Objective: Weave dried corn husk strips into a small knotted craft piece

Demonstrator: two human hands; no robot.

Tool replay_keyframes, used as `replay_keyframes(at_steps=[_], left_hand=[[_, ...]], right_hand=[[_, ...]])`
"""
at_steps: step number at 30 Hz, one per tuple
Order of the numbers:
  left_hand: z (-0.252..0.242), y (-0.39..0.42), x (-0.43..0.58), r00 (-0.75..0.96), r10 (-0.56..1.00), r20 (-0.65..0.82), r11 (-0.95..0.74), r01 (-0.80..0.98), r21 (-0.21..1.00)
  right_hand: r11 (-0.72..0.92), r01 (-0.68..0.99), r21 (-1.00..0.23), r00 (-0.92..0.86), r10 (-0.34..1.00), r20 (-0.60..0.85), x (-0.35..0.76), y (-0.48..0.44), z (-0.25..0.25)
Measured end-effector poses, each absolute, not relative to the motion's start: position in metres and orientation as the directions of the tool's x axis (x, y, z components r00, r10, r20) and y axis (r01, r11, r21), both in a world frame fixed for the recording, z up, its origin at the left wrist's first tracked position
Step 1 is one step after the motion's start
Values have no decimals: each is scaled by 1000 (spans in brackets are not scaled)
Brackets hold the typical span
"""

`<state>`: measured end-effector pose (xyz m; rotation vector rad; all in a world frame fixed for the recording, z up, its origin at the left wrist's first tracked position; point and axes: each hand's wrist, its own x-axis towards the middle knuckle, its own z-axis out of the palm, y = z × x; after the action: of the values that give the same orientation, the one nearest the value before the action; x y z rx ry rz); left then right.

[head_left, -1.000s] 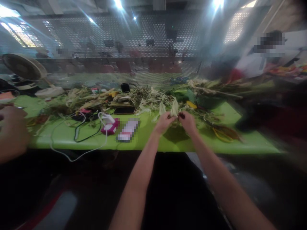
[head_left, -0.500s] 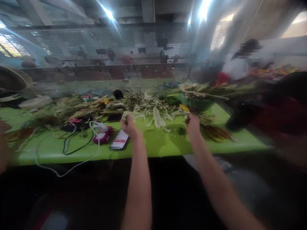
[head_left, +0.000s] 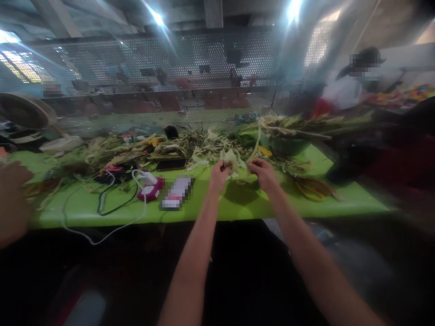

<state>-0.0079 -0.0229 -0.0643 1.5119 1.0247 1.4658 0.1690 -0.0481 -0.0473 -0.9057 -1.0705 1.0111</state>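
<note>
Both my arms reach out over a bright green table (head_left: 210,203). My left hand (head_left: 218,174) is closed on a pale folded leaf piece (head_left: 231,159), held just above the table. My right hand (head_left: 263,173) is closed too, pinching a long green leaf strip (head_left: 255,142) that rises up and back toward the pile. The two hands are close together, a hand's width apart. A long heap of pale and green leaves (head_left: 190,147) lies along the table right behind them.
A pink power bank (head_left: 151,190) with white and black cables, and two phones (head_left: 177,192), lie left of my hands. A green basin (head_left: 288,145) holds leaves at right. Orange scissors (head_left: 314,188) lie near it. Another person's hand (head_left: 12,199) shows at far left; a person stands at the back right.
Half a second ago my hands were apart, the left one near the phone with a pale leaf. Now they have come back together in front of the pile, holding leaf pieces.
</note>
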Motion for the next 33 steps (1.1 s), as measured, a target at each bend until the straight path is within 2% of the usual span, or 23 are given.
replay_keyframes(at_steps=[5,12,16,22,33], left_hand=[[-67,-23,1,67,929,365,-367,33,930],[-67,-28,10,118,925,362,-363,-7,932],[-64,-32,9,163,917,363,-356,-75,932],[-63,-33,9,176,919,351,-345,-66,936],[-65,-34,9,192,914,358,-348,-84,934]], right_hand=[[329,-79,-941,96,942,322,161,-54,-44],[337,43,-941,138,931,339,161,-47,-52],[300,33,-953,154,941,301,163,-45,-53],[281,37,-959,91,955,283,162,-49,-52],[328,201,-923,59,937,345,164,-50,-49]])
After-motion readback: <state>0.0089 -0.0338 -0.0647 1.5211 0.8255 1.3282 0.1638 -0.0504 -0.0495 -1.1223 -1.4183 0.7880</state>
